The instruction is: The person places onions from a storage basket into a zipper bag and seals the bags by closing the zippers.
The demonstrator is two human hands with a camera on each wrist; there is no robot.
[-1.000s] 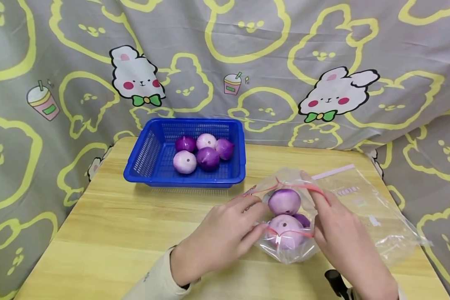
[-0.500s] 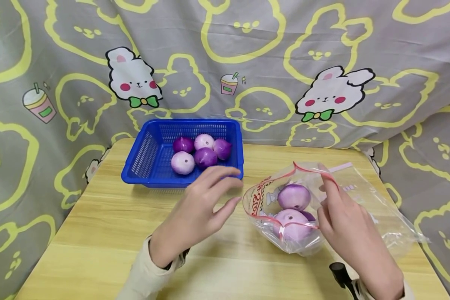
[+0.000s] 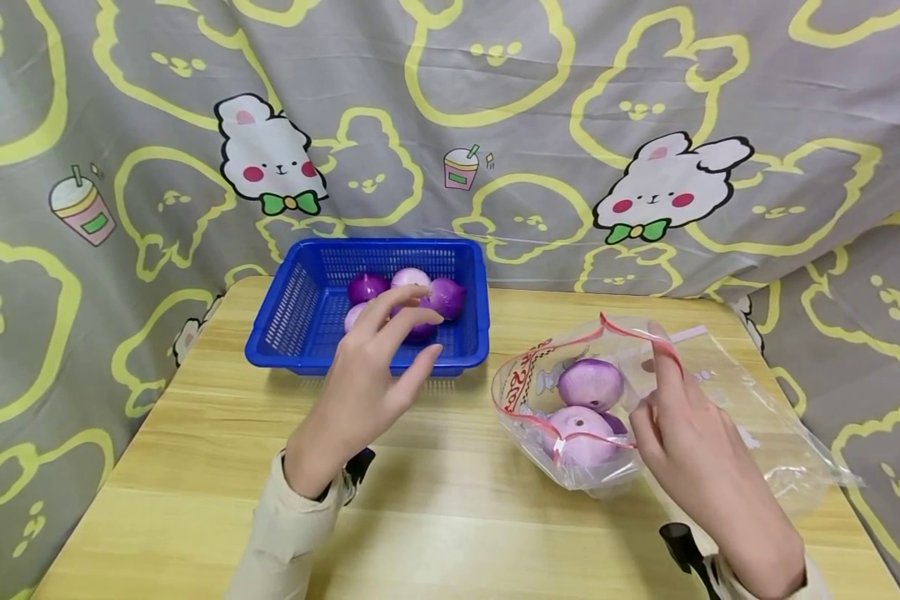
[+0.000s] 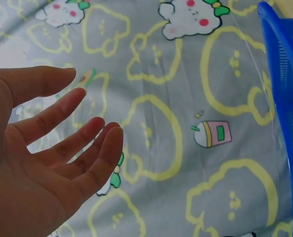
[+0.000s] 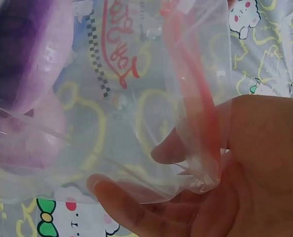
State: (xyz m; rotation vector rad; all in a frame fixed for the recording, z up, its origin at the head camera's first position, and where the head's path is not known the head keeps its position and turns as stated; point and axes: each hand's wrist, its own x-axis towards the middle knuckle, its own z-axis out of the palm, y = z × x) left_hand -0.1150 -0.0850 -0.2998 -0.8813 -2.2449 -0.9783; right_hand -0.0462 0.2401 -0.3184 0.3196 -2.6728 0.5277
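Observation:
My left hand reaches over the front rim of a blue plastic basket, fingers loosely bent and apart, nothing in them. Several purple onions lie in the basket, some partly behind that hand. In the left wrist view the palm is bare and the basket's edge shows at the right. My right hand grips the right side of a clear zip bag with a red seal; its mouth gapes. Purple onions sit inside the bag. The right wrist view shows thumb and fingers pinching the plastic near the seal.
Another clear bag with a pale strip lies flat on the wooden table, under and beyond the right hand. A grey curtain with yellow and rabbit prints hangs behind the table and along its sides.
My left hand has let go of the zip bag's left side and moved left and away from me to the basket. The right hand keeps holding the bag, whose mouth now gapes wider.

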